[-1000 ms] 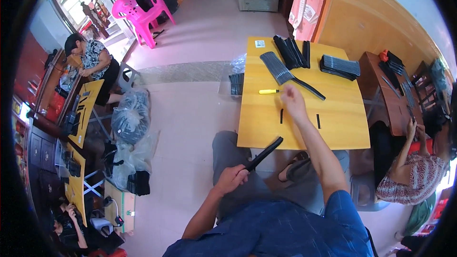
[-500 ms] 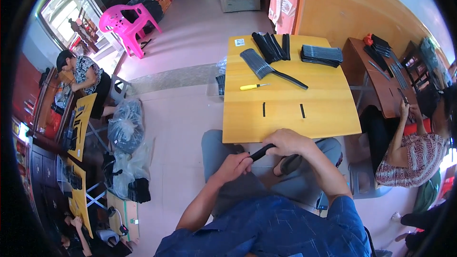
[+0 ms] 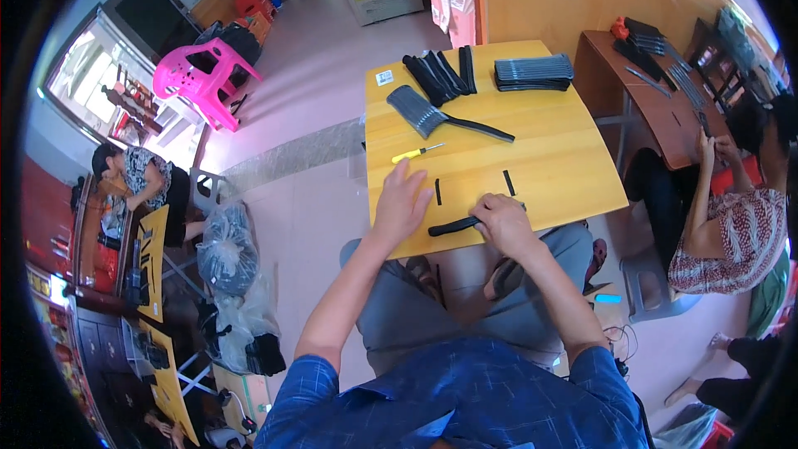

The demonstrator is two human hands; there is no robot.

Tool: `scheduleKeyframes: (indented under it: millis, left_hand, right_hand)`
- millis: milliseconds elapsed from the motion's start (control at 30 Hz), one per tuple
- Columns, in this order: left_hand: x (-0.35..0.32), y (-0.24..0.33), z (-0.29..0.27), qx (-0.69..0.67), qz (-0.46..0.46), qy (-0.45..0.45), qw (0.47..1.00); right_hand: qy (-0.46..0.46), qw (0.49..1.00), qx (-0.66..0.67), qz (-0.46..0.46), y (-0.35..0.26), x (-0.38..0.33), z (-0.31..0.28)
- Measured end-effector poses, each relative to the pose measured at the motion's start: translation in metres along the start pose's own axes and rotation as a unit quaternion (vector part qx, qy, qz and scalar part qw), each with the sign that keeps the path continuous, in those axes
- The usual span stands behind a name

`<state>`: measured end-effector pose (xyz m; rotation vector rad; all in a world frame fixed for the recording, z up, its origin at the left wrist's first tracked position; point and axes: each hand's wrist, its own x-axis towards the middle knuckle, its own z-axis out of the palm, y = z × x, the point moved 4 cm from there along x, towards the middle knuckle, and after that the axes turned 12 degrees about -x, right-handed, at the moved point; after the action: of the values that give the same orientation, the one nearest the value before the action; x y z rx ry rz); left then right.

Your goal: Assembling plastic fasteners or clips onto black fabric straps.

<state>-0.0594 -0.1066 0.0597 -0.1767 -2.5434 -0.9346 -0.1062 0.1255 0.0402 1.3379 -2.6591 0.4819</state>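
On the near edge of the yellow table [image 3: 573,158] lies a long black strip [image 3: 451,226], its exact kind unclear. My right hand [image 3: 504,224] is closed on its right part. My left hand [image 3: 403,204] is off the strip, fingers outstretched, just below a yellow-handled screwdriver [image 3: 406,155]; whether it touches the handle I cannot tell. Two short black pieces [image 3: 438,191] lie apart in front of my hands. Farther back are a fanned bundle of grey slim pieces [image 3: 416,113] and a black strip [image 3: 482,127] that extends from it.
Black bundles [image 3: 434,75] and a stack of grey-and-black pieces [image 3: 534,71] occupy the table's far side. To the right a person sits by a brown table [image 3: 615,75]. A pink chair [image 3: 195,75] and plastic bags [image 3: 226,241] stand left, near another seated person.
Both hands have moved forward from above my lap to the table. The black strip now rests on the tabletop; my left hand has let go of it and reached toward the screwdriver.
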Motion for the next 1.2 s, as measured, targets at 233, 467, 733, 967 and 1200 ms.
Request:
scheduleKeyframes:
  millis: [233,467,733,967,1200]
  left_hand:
    - [0.068,-0.05,0.036,0.111,-0.033,-0.053,0.992]
    - [0.096,-0.059,0.053,0.138,-0.025,-0.081,0.987]
    - [0.102,-0.084,0.044,0.145,-0.092,-0.076,0.982]
    - [0.091,-0.135,0.018,0.137,-0.155,-0.099,0.973]
    - [0.08,-0.09,0.017,0.165,-0.067,-0.056,0.982]
  right_hand:
    - [0.117,0.988,0.093,0.04,0.01,0.031,-0.02]
    - [0.209,0.973,0.028,0.089,0.08,0.109,-0.004]
    - [0.063,0.976,-0.051,0.202,0.121,0.134,0.034]
    - [0.051,0.973,-0.08,0.208,0.122,0.138,0.031]
    - [0.221,0.971,-0.036,0.076,0.075,0.11,-0.006]
